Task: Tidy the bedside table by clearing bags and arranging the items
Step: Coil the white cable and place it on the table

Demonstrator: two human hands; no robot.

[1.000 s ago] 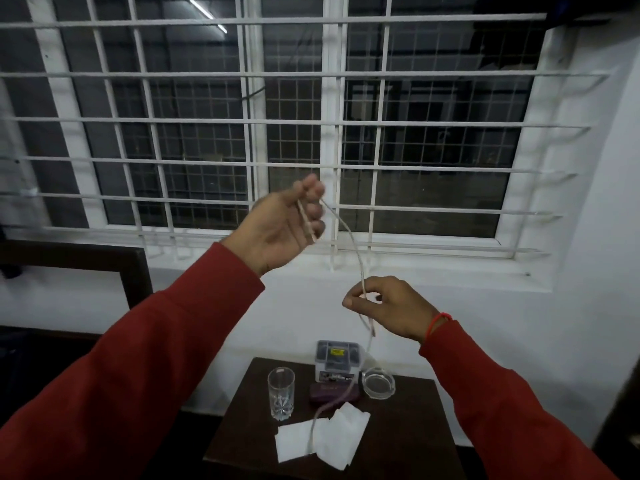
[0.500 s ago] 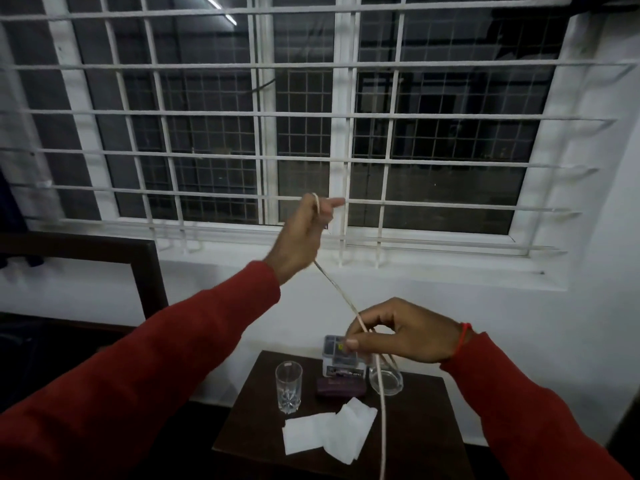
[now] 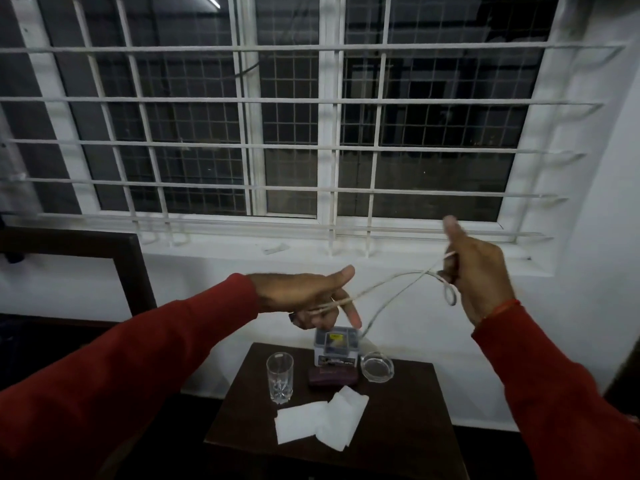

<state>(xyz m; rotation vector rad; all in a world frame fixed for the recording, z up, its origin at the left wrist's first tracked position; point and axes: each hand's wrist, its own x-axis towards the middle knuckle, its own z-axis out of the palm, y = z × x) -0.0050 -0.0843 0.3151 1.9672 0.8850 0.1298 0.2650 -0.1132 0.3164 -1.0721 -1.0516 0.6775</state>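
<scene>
- My right hand (image 3: pixel 485 275) pinches one end of the thin white cord (image 3: pixel 388 289), a small loop hanging by the palm; a second ago this hand was low near my chest.
- My left hand (image 3: pixel 311 299) has dropped from window height and grips the other end under curled fingers.
- The cord now runs doubled between my hands above the bedside table (image 3: pixel 398 427), so I judge I'm coiling it.
- Glass (image 3: pixel 280 377), box (image 3: pixel 336 348), ashtray (image 3: pixel 376 368) and tissues (image 3: pixel 322 420) wait below.
</scene>
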